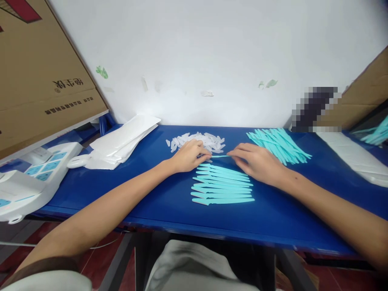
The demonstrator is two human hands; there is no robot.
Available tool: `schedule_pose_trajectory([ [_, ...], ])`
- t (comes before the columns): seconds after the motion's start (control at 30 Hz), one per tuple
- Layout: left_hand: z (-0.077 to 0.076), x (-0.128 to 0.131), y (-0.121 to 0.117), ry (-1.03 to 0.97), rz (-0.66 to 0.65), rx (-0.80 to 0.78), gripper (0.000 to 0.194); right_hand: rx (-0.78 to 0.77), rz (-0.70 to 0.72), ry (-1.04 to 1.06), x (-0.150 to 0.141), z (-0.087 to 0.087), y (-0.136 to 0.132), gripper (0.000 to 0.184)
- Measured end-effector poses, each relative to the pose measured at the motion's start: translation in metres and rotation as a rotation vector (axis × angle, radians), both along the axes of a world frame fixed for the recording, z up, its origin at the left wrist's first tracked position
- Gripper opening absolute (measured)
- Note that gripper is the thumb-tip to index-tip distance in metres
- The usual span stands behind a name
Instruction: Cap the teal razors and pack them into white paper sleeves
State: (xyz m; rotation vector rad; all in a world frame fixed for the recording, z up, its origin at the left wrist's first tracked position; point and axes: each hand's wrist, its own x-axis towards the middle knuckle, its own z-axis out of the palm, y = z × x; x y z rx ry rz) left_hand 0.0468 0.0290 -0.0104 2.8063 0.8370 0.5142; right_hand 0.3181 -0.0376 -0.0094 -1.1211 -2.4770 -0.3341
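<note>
A thin turquoise eyebrow razor is stretched level between my two hands. My left hand is closed in a pinch at its left end; whether a small cap is also in those fingers is hidden. At the other end, my right hand grips the razor between thumb and fingertips. Just behind my left hand lies a heap of small translucent white blade caps. Below both hands, several turquoise razors lie side by side in a rough column, their wider ends to the left.
A loose pile of turquoise razors lies right of my right hand. White plastic bags and a power strip occupy the left of the blue table. Cardboard boxes lean at both sides, and a white wall rises behind.
</note>
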Motion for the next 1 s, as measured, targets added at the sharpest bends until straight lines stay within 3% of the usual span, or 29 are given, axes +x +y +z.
schedule_pose_trajectory([
  [0.4, -0.007, 0.000, 0.003, -0.191, -0.046, 0.069, 0.032, -0.097, 0.054, 0.217, -0.012, -0.002, -0.001, 0.031],
  [0.67, 0.005, -0.010, 0.002, 0.010, 0.046, 0.152, 0.035, -0.146, -0.105, 0.042, -0.005, 0.003, -0.001, 0.033],
  [0.8, 0.008, -0.022, 0.001, 0.041, 0.076, 0.089, 0.034, -0.182, -0.127, -0.016, 0.004, 0.002, -0.002, 0.033],
  [0.9, 0.007, -0.026, -0.001, 0.086, 0.014, 0.097, 0.038, -0.169, -0.087, -0.007, 0.003, 0.005, -0.004, 0.034],
  [1.0, 0.006, -0.026, -0.003, 0.159, -0.065, 0.180, 0.038, -0.207, 0.050, 0.001, -0.002, 0.008, -0.008, 0.033],
])
